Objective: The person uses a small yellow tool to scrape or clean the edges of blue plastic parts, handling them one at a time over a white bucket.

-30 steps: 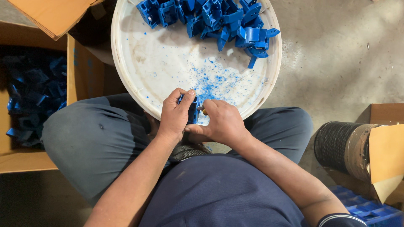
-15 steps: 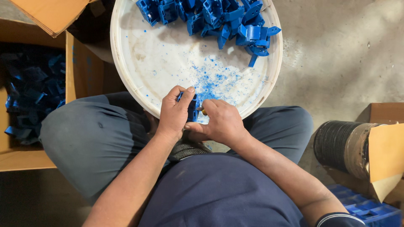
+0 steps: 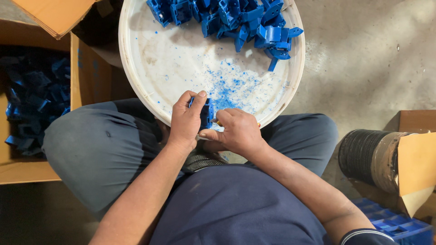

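Left hand (image 3: 185, 121) gripping small blue plastic part (image 3: 206, 113) over near rim of white round tray (image 3: 136, 86), fingers closed around it, right hand (image 3: 238, 132) pinching a small tool against it, blue shavings (image 3: 231, 86) and piled blue parts (image 3: 236, 18) lying on tray, cardboard box (image 3: 32, 100) of blue parts sitting at left.

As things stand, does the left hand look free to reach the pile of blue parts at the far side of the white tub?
Probably not: the left hand grips a blue part, though nothing blocks the pile.
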